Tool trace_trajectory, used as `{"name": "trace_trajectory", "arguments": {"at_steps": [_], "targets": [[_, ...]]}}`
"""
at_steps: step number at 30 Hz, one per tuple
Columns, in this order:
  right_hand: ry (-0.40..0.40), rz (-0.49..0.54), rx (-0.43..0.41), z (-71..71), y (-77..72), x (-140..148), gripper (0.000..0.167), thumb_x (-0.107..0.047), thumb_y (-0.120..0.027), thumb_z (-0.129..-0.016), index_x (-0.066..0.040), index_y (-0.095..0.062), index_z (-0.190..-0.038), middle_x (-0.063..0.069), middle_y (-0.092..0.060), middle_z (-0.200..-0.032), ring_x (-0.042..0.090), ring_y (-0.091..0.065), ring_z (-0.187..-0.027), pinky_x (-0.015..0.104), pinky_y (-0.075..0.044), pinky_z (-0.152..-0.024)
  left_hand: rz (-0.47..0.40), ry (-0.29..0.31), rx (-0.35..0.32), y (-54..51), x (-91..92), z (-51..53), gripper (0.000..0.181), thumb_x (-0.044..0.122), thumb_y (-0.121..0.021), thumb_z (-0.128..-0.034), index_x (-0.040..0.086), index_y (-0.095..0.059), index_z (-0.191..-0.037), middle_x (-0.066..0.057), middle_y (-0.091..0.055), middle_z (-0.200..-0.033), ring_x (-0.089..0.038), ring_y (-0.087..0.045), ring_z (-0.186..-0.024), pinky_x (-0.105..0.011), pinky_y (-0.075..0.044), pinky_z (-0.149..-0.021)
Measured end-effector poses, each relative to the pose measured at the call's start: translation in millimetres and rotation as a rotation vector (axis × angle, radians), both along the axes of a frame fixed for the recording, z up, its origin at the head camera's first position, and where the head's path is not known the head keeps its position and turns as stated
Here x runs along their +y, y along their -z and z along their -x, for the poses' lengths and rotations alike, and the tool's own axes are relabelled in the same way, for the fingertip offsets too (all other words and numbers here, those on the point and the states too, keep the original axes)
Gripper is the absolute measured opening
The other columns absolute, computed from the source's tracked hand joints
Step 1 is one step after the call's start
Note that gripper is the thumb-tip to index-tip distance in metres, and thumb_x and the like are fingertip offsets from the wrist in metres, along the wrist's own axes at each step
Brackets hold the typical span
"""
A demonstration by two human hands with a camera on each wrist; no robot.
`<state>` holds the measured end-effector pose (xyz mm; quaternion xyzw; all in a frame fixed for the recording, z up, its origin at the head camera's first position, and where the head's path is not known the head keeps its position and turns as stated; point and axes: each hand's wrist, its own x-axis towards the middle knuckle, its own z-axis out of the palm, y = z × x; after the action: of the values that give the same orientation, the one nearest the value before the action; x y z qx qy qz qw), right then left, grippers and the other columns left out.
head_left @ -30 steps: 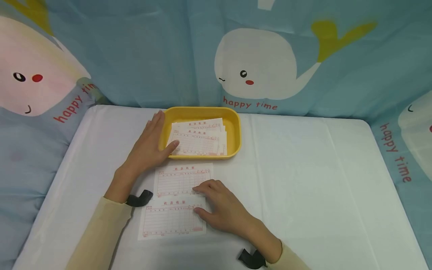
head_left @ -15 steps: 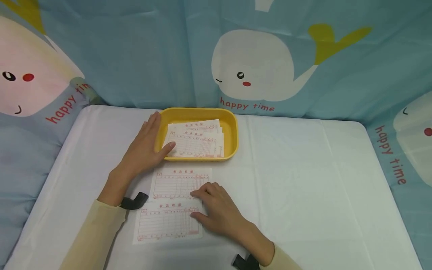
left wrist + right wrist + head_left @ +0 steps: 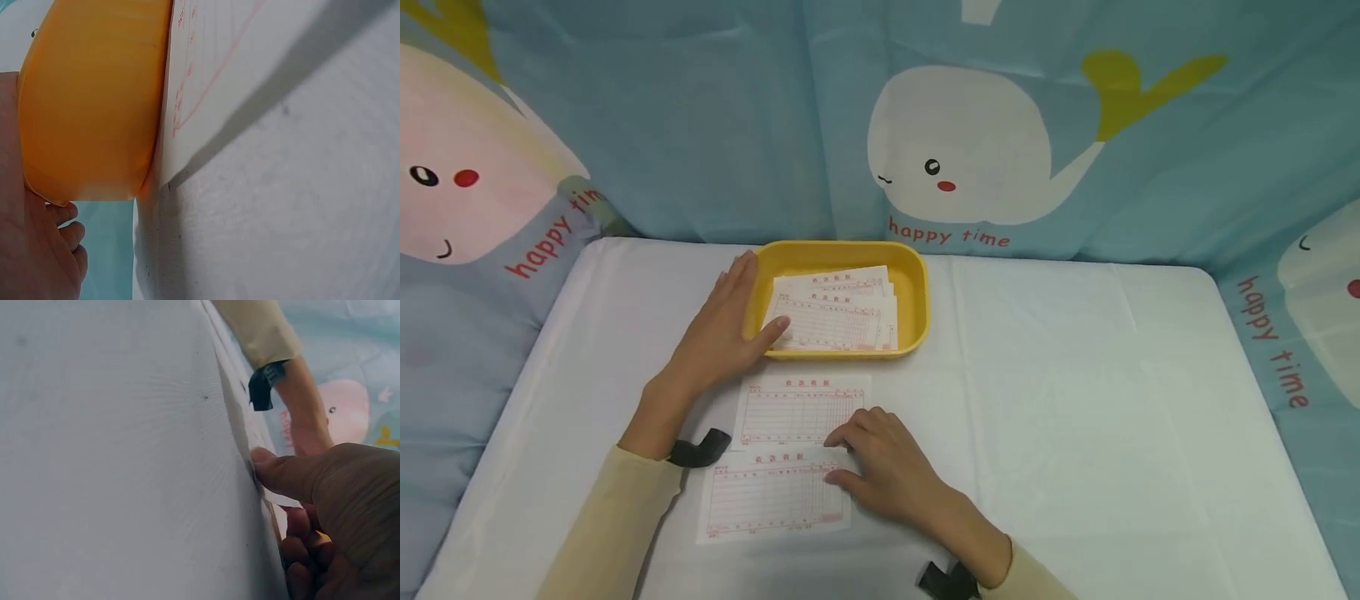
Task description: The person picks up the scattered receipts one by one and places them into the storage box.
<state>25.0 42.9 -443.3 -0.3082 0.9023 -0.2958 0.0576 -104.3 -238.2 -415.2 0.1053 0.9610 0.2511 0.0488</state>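
A yellow tray (image 3: 917, 333) stands at the back of the table with several receipt slips (image 3: 827, 321) inside. My left hand (image 3: 711, 333) rests against its left side, fingers straight along the rim and thumb over the front left corner. In the left wrist view the tray's wall (image 3: 94, 106) is right beside the palm. Two printed receipt slips lie in front of the tray: an upper one (image 3: 797, 412) and a lower one (image 3: 767, 500) overlapping its bottom edge. My right hand (image 3: 895, 467) pinches the lower slip near its upper right, with the other fingers curled (image 3: 300, 550).
A white cloth (image 3: 1075, 417) covers the table. Blue fabric with whale prints (image 3: 962, 142) hangs behind it and along both sides. Each wrist wears a black strap piece (image 3: 700, 448).
The right index finger has drawn down closer to the thumb at the lower slip's top edge. The left hand stays on the tray. The head view has shifted slightly.
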Motion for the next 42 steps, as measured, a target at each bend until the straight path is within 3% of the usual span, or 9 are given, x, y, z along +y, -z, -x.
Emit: {"name": "trace_trajectory", "arguments": {"at_steps": [8, 16, 20, 26, 35, 42], "targets": [[-0.007, 0.014, 0.006, -0.6, -4.9, -3.5, 0.029, -0.032, -0.087, -0.087, -0.022, -0.077, -0.112, -0.008, -0.068, -0.103, 0.012, -0.062, -0.098, 0.027, -0.049, -0.089, 0.012, -0.011, -0.008, -1.8, -0.9, 0.1, 0.1, 0.054, -0.057, -0.1021, 0.013, 0.002, -0.171, -0.008, -0.002, -0.181, -0.039, -0.007, -0.168, -0.061, -0.013, -0.136], [0.036, -0.052, -0.013, -7.0, -10.4, -6.7, 0.026, -0.03, -0.085, -0.09, -0.019, -0.08, -0.113, -0.008, -0.073, -0.102, 0.01, -0.065, -0.094, 0.022, -0.051, -0.084, -0.006, -0.013, 0.001, 1.9, 0.6, 1.9, 0.1, 0.055, -0.057, -0.1021, 0.014, 0.001, -0.172, -0.007, -0.003, -0.181, -0.041, -0.008, -0.167, -0.063, -0.015, -0.135], [0.057, -0.038, 0.0, -12.7, -11.2, -11.0, 0.023, -0.025, -0.084, -0.09, -0.017, -0.08, -0.112, -0.007, -0.076, -0.1, 0.008, -0.069, -0.091, 0.02, -0.056, -0.081, -0.005, -0.019, -0.008, -1.8, 0.6, 0.6, 0.1, 0.056, -0.057, -0.1019, 0.014, 0.002, -0.172, -0.006, -0.002, -0.181, -0.041, -0.008, -0.167, -0.065, -0.016, -0.134], [0.052, 0.004, 0.018, -19.5, -11.7, -13.6, 0.014, -0.016, -0.082, -0.092, -0.019, -0.081, -0.106, -0.009, -0.079, -0.097, 0.003, -0.072, -0.088, 0.015, -0.058, -0.075, -0.013, -0.011, -0.007, 0.6, 0.5, -0.4, 0.1, 0.056, -0.058, -0.1019, 0.014, 0.0, -0.172, -0.006, -0.003, -0.181, -0.037, -0.007, -0.168, -0.062, -0.015, -0.135], [-0.005, 0.099, -0.094, -12.3, -14.7, -10.0, 0.01, -0.016, -0.078, -0.095, -0.021, -0.083, -0.103, -0.011, -0.081, -0.097, -0.005, -0.069, -0.084, 0.007, -0.052, -0.074, -0.02, -0.006, 0.014, 2.4, 1.3, 0.9, 0.099, 0.055, -0.057, -0.1022, 0.011, -0.001, -0.171, -0.008, -0.005, -0.181, -0.038, -0.008, -0.168, -0.056, -0.012, -0.137], [-0.02, 0.17, -0.241, -4.9, -19.8, -2.8, 0.008, -0.014, -0.076, -0.098, -0.017, -0.081, -0.102, -0.008, -0.079, -0.093, -0.007, -0.051, -0.068, 0.006, -0.043, -0.063, -0.021, -0.009, 0.008, 1.4, 2.9, 0.5, 0.099, 0.054, -0.058, -0.1011, 0.013, -0.002, -0.172, -0.008, -0.006, -0.181, -0.037, -0.009, -0.168, -0.058, -0.014, -0.137]]}}
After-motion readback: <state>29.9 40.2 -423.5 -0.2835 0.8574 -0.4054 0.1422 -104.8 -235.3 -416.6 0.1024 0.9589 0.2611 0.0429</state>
